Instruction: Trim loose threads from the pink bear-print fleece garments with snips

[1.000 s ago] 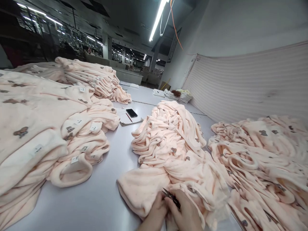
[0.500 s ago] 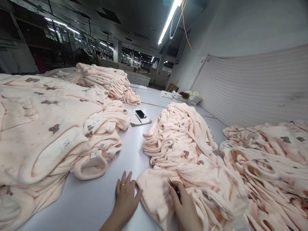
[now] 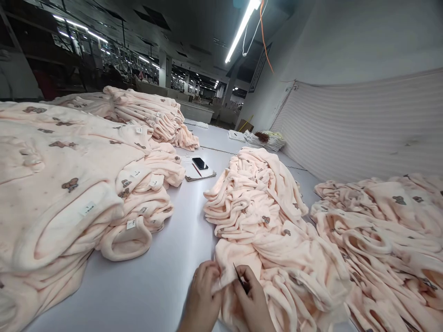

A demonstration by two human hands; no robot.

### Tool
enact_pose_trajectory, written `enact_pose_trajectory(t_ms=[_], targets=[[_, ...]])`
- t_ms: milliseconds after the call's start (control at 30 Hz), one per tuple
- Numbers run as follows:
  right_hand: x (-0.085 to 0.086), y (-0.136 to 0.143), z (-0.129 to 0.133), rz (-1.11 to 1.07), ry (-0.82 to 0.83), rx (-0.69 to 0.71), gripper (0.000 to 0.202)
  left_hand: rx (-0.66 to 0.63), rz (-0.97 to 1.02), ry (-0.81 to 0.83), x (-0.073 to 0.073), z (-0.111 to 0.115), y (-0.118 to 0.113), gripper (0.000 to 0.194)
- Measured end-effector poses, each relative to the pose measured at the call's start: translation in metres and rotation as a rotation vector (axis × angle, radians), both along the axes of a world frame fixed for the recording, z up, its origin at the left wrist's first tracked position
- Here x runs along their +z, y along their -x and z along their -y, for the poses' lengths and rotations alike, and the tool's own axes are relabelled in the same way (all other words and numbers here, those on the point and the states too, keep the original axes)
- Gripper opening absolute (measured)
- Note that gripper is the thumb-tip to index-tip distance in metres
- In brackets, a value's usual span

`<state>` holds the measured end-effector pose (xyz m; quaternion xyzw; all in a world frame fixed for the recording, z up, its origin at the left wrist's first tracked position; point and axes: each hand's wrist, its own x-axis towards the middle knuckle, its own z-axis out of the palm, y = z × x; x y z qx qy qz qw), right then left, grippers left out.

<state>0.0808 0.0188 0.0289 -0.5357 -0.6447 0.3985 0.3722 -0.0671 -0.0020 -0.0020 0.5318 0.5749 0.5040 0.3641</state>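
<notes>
My left hand (image 3: 204,291) has its fingers closed on the edge of a pale pink fleece garment (image 3: 238,256), lifting a fold of it at the near end of the middle pile. In my right hand (image 3: 252,295) is a pair of dark thread snips (image 3: 241,280), the thin pointed tip facing up and away beside the lifted fold. Most of the snips is hidden by the fingers. The middle pile (image 3: 256,203) of the same fleece, printed with small brown bears, stretches away behind both hands.
Large garment piles with white size labels lie on the left (image 3: 97,152). Another pink pile (image 3: 380,230) is at the right. On the pale table (image 3: 138,286) are a phone (image 3: 200,163) and a pencil (image 3: 196,169) on papers. White bundles (image 3: 266,139) sit near the wall.
My left hand has gone from lying spread on the table beside the garment to gripping its edge and lifting a fold. My right hand, still holding the snips, has come closer to it.
</notes>
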Motion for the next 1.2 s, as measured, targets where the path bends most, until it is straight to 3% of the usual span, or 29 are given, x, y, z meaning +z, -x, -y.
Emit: enact_pose_trajectory(t_ms=[133,233,367,567,633,733,800,867,1000,1100,1200], targets=[[0.010,-0.018,0.008,0.323,-0.145,-0.154,0.016,-0.050,-0.072,-0.034,0.010,-0.004,0.010,0.024],[0.022,-0.027,0.012,0.503,-0.121,-0.092,0.016,-0.127,-0.005,-0.082,0.009,0.000,0.009,0.026],[0.035,-0.024,0.021,0.525,-0.133,-0.009,0.018,-0.146,0.105,-0.114,0.002,0.003,0.006,0.025],[0.020,-0.012,0.028,0.557,-0.230,-0.099,0.022,-0.137,0.186,-0.149,0.008,0.003,0.005,0.028],[0.017,-0.014,0.020,0.540,-0.198,-0.119,0.022,-0.202,0.229,-0.089,0.017,0.002,0.006,0.030],[0.022,-0.019,0.004,0.488,-0.151,-0.182,0.016,-0.382,0.399,0.164,0.033,-0.005,0.006,0.015],[0.028,-0.022,-0.004,0.482,-0.134,-0.240,0.006,-0.458,0.593,0.294,0.042,-0.009,0.006,0.031],[0.033,-0.024,-0.006,0.490,-0.113,-0.256,0.011,-0.499,0.802,0.342,0.049,-0.013,0.006,0.037],[0.040,-0.027,0.004,0.461,-0.158,-0.108,0.011,-0.531,1.074,0.391,0.052,-0.017,0.005,0.038],[0.043,-0.027,0.010,0.500,-0.245,-0.031,0.025,-0.545,1.139,0.402,0.049,-0.018,0.003,0.041],[0.048,-0.029,0.008,0.519,-0.221,-0.041,0.024,-0.560,1.155,0.396,0.047,-0.019,0.000,0.042]])
